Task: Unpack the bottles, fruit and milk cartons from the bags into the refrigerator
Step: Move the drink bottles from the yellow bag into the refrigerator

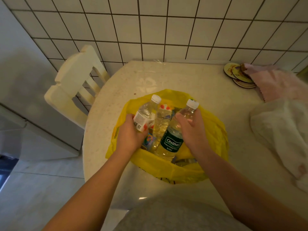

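A yellow plastic bag [215, 130] stands open on the round white table [191, 80]. My left hand [130, 135] grips a clear water bottle with a white and red label [145, 114], lifted at the bag's left side. My right hand [191, 129] grips a clear water bottle with a dark green label [171, 140] near its neck. Both bottles have white caps and tilt away from me. A third bottle [162, 119] and some colourful packages lie between them inside the bag, partly hidden.
A white plastic bag [281, 130] lies at the table's right edge, with a pink cloth [280, 84] and round coasters [236, 74] behind it. A white chair [76, 87] stands left of the table against the tiled wall. A white appliance [25, 90] fills the far left.
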Motion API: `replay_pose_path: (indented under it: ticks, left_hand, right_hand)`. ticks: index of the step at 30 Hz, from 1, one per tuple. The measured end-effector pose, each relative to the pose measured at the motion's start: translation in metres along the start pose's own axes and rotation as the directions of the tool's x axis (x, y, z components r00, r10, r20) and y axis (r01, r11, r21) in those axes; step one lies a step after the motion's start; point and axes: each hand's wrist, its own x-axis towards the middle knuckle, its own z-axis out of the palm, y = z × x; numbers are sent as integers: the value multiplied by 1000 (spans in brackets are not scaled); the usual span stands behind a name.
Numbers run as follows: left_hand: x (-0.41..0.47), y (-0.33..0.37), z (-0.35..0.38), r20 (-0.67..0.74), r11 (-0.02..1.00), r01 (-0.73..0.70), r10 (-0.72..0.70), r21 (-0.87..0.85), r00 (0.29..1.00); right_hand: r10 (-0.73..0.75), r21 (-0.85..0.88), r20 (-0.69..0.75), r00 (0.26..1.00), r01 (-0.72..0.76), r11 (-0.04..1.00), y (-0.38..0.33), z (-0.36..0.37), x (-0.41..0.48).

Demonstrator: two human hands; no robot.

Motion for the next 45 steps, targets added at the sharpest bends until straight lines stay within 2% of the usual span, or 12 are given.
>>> replay_pose_path:
  ticks: [4,8,11,16,24,27,32,36,40,45]
  left_hand:
    - [-22,22,-19,-66,967,-77,63,-243,996]
    - [-45,44,-35,-126,869,-126,74,-478,989]
    - [-71,52,-49,-141,798,-153,86,-583,986]
    - [-145,56,-74,-167,732,-133,27,-669,986]
    - [-287,6,-96,-175,776,6,-150,-631,973]
    - [-330,-21,-111,-191,780,49,-214,-624,958]
    - [-381,-67,-150,-230,753,109,-331,-649,915]
    - [-409,-126,-195,-286,746,113,-384,-657,878]
    - [-433,-198,-264,-355,740,73,-405,-669,843]
    - [-470,-312,-375,-445,745,49,-449,-665,775]
  right_hand:
    - [-96,74,-17,995,97,993,-16,-10,-22]
    - [-202,135,-51,978,208,969,-34,-26,-46]
    - [-291,146,-64,955,297,943,-46,-39,-68]
    - [-387,178,-25,922,385,905,-55,-56,-116]
    - [-358,250,152,921,315,916,-22,-40,-208]
    - [-319,253,267,909,253,934,-13,-20,-249]
    - [-295,230,401,867,216,949,-11,32,-309]
    - [-289,254,524,801,177,951,-13,97,-361]
    - [-324,279,610,723,187,942,-11,192,-416]
    - [-353,284,673,650,215,935,-11,343,-505]
